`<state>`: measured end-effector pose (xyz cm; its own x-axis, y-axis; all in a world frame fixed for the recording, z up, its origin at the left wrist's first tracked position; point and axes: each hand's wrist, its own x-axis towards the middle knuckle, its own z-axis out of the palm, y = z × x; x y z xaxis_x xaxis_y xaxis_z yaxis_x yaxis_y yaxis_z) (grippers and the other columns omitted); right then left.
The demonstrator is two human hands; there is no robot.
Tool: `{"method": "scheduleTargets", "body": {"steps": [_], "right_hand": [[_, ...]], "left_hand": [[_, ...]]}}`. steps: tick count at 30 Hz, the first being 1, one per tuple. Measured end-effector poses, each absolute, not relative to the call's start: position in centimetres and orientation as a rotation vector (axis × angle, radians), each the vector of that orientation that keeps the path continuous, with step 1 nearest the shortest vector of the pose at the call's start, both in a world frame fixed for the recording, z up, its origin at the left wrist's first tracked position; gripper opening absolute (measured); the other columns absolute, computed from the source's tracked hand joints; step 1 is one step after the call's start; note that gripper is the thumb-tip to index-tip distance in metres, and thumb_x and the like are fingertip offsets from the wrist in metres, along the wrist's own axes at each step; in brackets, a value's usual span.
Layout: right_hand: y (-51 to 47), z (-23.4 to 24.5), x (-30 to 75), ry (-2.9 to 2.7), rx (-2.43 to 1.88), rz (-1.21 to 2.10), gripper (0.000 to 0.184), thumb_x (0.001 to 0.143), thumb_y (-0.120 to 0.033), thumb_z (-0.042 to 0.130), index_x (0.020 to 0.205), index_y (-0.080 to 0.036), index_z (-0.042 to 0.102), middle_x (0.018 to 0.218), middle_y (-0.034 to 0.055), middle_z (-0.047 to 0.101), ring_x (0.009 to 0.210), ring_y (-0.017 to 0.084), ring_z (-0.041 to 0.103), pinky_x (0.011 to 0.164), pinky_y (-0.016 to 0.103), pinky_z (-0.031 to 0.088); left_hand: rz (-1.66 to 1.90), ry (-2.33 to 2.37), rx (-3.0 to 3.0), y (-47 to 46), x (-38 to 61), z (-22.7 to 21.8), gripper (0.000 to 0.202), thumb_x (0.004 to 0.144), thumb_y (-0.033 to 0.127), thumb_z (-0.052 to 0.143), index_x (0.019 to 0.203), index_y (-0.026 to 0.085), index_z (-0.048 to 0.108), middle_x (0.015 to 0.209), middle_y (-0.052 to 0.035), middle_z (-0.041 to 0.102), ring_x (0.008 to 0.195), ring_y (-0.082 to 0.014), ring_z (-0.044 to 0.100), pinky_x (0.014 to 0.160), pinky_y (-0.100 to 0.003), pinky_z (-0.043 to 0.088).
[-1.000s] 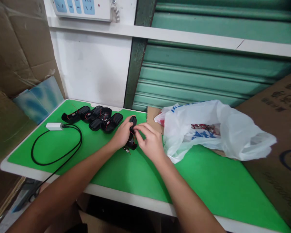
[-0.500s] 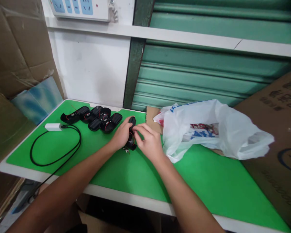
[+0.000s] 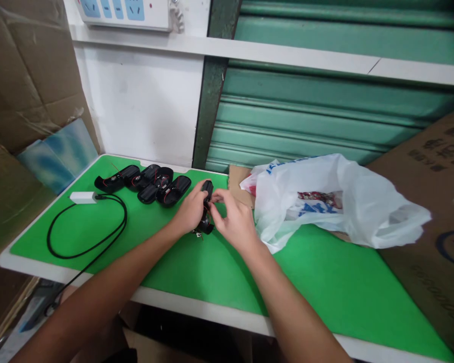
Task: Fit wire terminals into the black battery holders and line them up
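Both our bare forearms reach in from the bottom corners and converge on a hinged-looking black plastic casing [image 3: 208, 187] near the middle of the green mat [image 3: 325, 282]. Our left hand [image 3: 191, 207] comes at it from the left, thumb laid along the casing and the other fingers wrapped behind, gripping it firmly. Our right hand [image 3: 234, 218] comes from the right, wrist bent inward, thumb and fingertips gathered at the casing's near side; we cannot tell whether they pinch anything, since the tips are small and partly hidden. The casing stands tilted between the hands, its lower half toward us, with small metal parts [image 3: 199, 234] at the bottom end. Whether it touches the mat is unclear.

Compared with half a second ago, our right index finger is more bent and its knuckle higher, and the thumb sits more apart from it. Our left hand keeps the same hold, and the casing is in nearly the same place.

To the left, just beside our left hand, several open black casings [image 3: 180, 185] with red wires lie in a cluster. Farther left is a white box-shaped adapter [image 3: 83, 197] with a looped black cable [image 3: 125, 222]. To the right, near our right hand, lies a translucent white plastic bag [image 3: 272, 212].
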<state>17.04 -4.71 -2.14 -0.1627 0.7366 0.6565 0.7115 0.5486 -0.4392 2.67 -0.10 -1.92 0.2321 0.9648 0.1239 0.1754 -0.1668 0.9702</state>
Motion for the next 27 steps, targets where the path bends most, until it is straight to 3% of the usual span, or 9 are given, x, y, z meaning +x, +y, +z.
{"method": "scheduleTargets", "body": {"steps": [14,23,27], "right_hand": [[-4.7,-1.7,17.5,-2.022,-1.163,0.131,0.018,0.096,-0.018,0.052,0.112,-0.025,0.053,0.096,0.0076,0.075,0.087,0.026,0.076,0.073,0.034,0.058],[-4.7,-1.1,17.2,-1.939,-1.071,0.081,0.013,0.096,-0.016,0.052,0.105,-0.024,0.056,0.094,0.0057,0.071,0.087,0.022,0.071,0.077,0.032,0.055],[-4.7,-0.5,17.1,-1.844,-1.091,0.052,0.008,0.093,-0.018,0.062,0.098,-0.024,0.064,0.092,0.0044,0.067,0.086,0.021,0.067,0.08,0.032,0.054]], "left_hand": [[0.97,1.188,1.669,-1.5,2.4,-1.0,0.058,0.096,0.029,0.038,0.151,0.018,0.052,0.137,-0.0086,0.069,0.135,-0.0278,0.058,0.118,-0.04,0.041],[1.077,1.01,1.569,-0.8,2.6,-0.8,0.055,0.093,0.026,0.039,0.145,0.017,0.055,0.149,-0.007,0.06,0.147,-0.0253,0.047,0.125,-0.037,0.033],[1.095,0.872,1.524,-0.6,2.5,-0.6,0.059,0.092,0.029,0.039,0.148,0.016,0.051,0.153,-0.0099,0.056,0.142,-0.027,0.052,0.122,-0.04,0.038]]}}
